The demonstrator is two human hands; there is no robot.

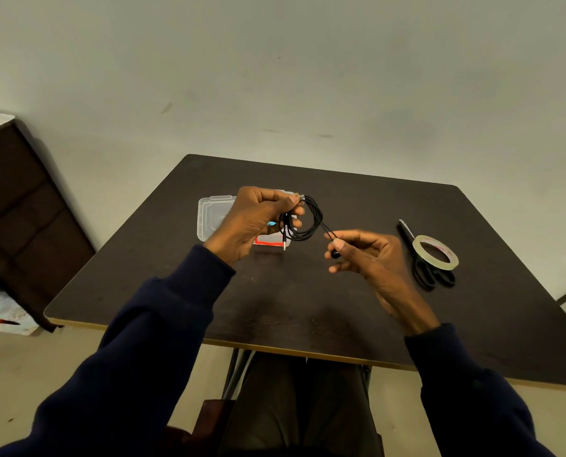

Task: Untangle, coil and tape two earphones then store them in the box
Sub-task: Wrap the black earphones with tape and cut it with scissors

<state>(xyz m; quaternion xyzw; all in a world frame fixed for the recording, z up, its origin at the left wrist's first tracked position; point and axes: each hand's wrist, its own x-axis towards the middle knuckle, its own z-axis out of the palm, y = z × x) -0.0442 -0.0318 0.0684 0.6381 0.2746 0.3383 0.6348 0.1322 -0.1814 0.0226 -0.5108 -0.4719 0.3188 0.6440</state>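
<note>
Coiling is looking nearly done: the left hand (252,222) is gripping a looped thin black earphone cable (308,225) at frame centre, while the right hand (364,255) is pinching its loose black earbud (335,253). Taping and boxing are not yet done. A translucent tape roll (435,266) and black-handled scissors (427,275) at right, and a clear plastic box (210,212) behind the left hand, are lying on a dark brown table (275,308) with a pale wall (308,77) behind. No second earphone is showing.

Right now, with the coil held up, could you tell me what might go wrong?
The left hand alone pinches the coil; a looser grip could let its loops spring apart. The tape roll rests on the scissors, and the right hand holds the earbud end, so fetching tape may slacken the coil.
</note>
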